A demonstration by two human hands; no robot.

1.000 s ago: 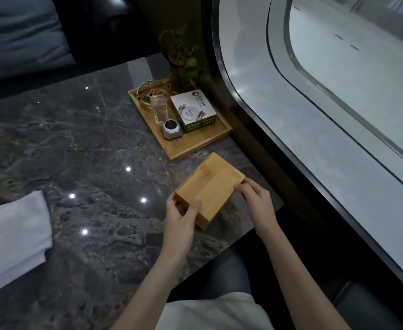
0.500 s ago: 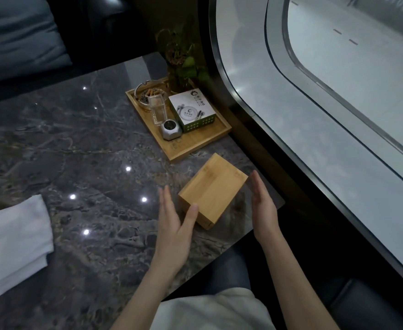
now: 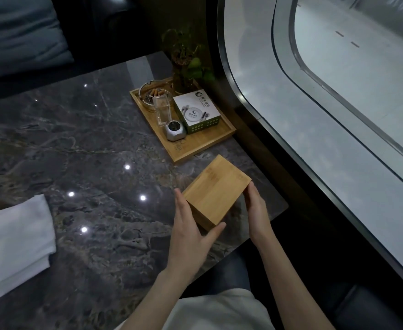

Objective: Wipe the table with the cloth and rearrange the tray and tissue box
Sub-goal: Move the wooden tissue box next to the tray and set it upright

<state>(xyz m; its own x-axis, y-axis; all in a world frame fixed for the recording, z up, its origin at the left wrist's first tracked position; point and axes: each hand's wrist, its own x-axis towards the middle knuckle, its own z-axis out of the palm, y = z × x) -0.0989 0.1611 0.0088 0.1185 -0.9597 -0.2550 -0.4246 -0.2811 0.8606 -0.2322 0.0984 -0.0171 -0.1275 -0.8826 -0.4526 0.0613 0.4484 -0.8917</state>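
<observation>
Both hands bracket the wooden tissue box [image 3: 216, 190] at the near right corner of the marble table [image 3: 81, 148].

Left hand [image 3: 191, 231] lies flat against the box's left side, fingers straight, thumb hooked round the near corner. Right hand [image 3: 257, 210] presses its straight fingers on the right side. Box sits on the tabletop, just in front of the wooden tray [image 3: 195, 146], not touching it. Tray carries an ashtray [image 3: 151, 96], a clear holder [image 3: 163, 110], a small silver device [image 3: 175, 131] and a white-and-green carton [image 3: 196, 111]. Folded white cloth [image 3: 12, 244] lies well to the left.
</observation>
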